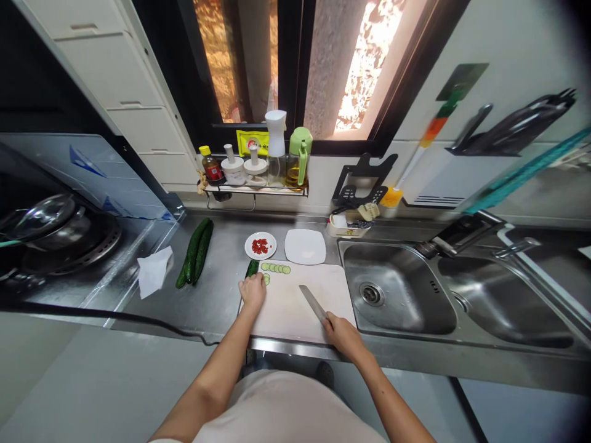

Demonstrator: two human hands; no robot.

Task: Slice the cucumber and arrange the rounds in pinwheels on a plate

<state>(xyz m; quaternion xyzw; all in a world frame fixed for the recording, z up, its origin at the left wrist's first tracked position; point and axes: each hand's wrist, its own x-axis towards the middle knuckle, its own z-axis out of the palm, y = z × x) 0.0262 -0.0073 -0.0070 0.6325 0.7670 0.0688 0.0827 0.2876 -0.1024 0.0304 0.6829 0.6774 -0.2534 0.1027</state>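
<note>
Knife (pixel 313 303) in right grip (pixel 342 335); red label (pixel 214 173) unreadable.

Cut green cucumber (pixel 252 268) lies at the board's (pixel 295 311) ten o'clock, pale slices (pixel 276 268) rowed at eleven. The knife (pixel 313 303) points toward eleven.

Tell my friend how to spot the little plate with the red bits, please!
Find the pale cutting board left of the metal sinks. Just past its far edge is a round white plate holding small red pieces. The white plate beside it, on the right, is squarish and bare.
</note>
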